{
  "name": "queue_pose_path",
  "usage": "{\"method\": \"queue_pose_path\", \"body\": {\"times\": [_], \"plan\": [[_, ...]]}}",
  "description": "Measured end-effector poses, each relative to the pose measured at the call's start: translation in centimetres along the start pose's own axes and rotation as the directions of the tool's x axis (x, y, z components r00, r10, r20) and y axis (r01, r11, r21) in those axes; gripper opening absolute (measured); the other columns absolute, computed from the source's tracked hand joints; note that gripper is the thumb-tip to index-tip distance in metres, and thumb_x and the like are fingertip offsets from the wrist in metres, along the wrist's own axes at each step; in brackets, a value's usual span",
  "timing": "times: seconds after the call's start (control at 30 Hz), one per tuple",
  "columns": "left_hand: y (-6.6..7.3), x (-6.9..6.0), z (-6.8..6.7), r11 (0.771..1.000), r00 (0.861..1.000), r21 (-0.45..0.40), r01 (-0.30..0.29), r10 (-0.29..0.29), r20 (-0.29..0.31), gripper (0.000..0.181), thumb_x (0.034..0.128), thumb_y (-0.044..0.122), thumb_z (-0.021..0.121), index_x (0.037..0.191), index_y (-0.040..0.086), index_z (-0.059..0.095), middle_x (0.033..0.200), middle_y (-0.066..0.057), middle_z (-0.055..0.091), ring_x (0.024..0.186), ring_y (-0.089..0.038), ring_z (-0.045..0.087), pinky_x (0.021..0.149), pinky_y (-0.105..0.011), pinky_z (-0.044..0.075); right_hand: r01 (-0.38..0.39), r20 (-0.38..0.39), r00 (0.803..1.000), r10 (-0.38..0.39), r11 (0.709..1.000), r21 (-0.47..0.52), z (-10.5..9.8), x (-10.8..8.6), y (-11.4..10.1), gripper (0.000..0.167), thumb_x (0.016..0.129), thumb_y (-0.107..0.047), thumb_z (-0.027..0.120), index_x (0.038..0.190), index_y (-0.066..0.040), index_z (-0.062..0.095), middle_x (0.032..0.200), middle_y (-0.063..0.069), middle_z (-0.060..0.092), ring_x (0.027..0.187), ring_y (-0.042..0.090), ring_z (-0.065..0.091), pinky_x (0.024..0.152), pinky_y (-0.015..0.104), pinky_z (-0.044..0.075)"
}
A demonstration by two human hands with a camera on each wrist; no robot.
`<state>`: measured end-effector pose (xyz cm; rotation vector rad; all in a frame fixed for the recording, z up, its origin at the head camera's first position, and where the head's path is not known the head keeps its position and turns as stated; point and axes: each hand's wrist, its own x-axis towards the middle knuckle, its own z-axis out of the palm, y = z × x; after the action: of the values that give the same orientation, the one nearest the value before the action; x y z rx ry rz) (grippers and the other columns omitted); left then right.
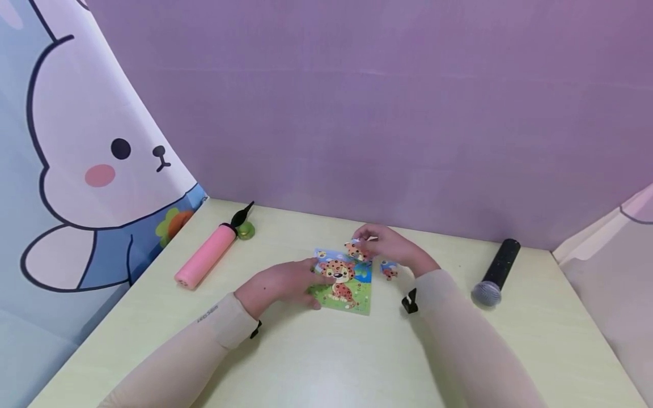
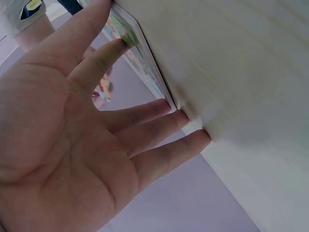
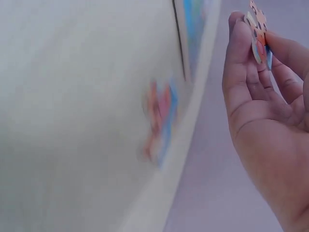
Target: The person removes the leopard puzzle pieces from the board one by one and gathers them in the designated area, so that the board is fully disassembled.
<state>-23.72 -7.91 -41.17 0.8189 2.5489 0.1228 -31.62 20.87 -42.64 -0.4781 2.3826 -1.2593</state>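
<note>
purple cloth [image 1: 357, 124] rises behind a pale table [image 1: 326, 362], with a cartoon sheet [image 1: 87, 249] hanging at its left. near the table's far side lies the board [image 1: 357, 300], flat, with a spotted animal pictured on it.

the left hand [image 1: 285, 281] rests at the board's left side, its fingers spread and fairly straight. in the left wrist view the index fingertip touches the board's face, the middle finger meets its edge, and the last two reach down to the table. that spread probably keeps the board from sliding while leaving most of its picture uncovered.

the right hand [image 1: 390, 246] pinches a piece [image 1: 355, 249] between thumb and fingers, above the board's far right corner. held by its edges, the piece leaves its print in sight, which likely makes its shape easier to judge. whether it touches the board, i cannot tell.

a second piece [image 1: 389, 270] lies on the table just right of the board, perhaps put there to be within reach.

farther left are a pink pump [image 1: 206, 258] and a small green thing [image 1: 246, 230] beside its nozzle; a microphone [image 1: 497, 275] lies well apart at right, all out of the hands' way.
</note>
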Motion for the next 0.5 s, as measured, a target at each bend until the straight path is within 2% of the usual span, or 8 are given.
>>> {"method": "queue_pose_path", "body": {"times": [0.1,0.23,0.33,0.5], "plan": [[0.0,-0.1,0.1,1.0,1.0,-0.012,-0.003,0.003,-0.005,0.066,0.0994,0.05,0.073,0.16,0.044,0.047,0.179,-0.018,0.023,0.16,-0.043,0.039,0.125,-0.059,0.044,-0.015,-0.007,1.0,0.015,1.0,0.003,-1.7,-1.3,0.4,0.029,0.11,-0.029,0.062,0.134,-0.013,0.063,0.129,0.015,0.059,0.108,0.029,0.072,0.098,0.047,0.064],[-0.1,-0.3,0.2,1.0,1.0,-0.016,-0.001,0.001,-0.022,0.066,0.0987,0.05,0.073,0.16,0.045,0.048,0.179,-0.017,0.023,0.16,-0.042,0.038,0.125,-0.059,0.044,-0.038,-0.007,0.999,0.038,0.999,-0.014,-4.0,-3.0,1.4,0.029,0.11,-0.024,0.061,0.134,-0.009,0.062,0.127,0.016,0.058,0.105,0.029,0.072,0.097,0.045,0.065],[-0.1,-0.4,0.3,1.0,0.999,-0.016,0.003,-0.004,-0.032,0.067,0.0985,0.051,0.073,0.16,0.046,0.047,0.179,-0.015,0.023,0.162,-0.041,0.035,0.125,-0.06,0.044,-0.071,0.002,0.997,0.071,0.997,-0.031,-5.5,-4.3,2.2,0.027,0.11,-0.02,0.061,0.132,-0.007,0.062,0.12,0.014,0.059,0.096,0.025,0.068,0.094,0.043,0.064],[-0.1,-0.5,0.2,1.0,0.999,-0.006,0.007,-0.007,-0.031,0.068,0.0982,0.053,0.072,0.161,0.046,0.045,0.18,-0.014,0.022,0.164,-0.041,0.031,0.124,-0.062,0.044,-0.144,0.051,0.988,0.149,0.986,-0.087,-7.0,-6.3,3.7,0.024,0.108,-0.016,0.062,0.129,-0.004,0.062,0.098,0.008,0.06,0.087,0.022,0.061,0.087,0.038,0.061]]}}
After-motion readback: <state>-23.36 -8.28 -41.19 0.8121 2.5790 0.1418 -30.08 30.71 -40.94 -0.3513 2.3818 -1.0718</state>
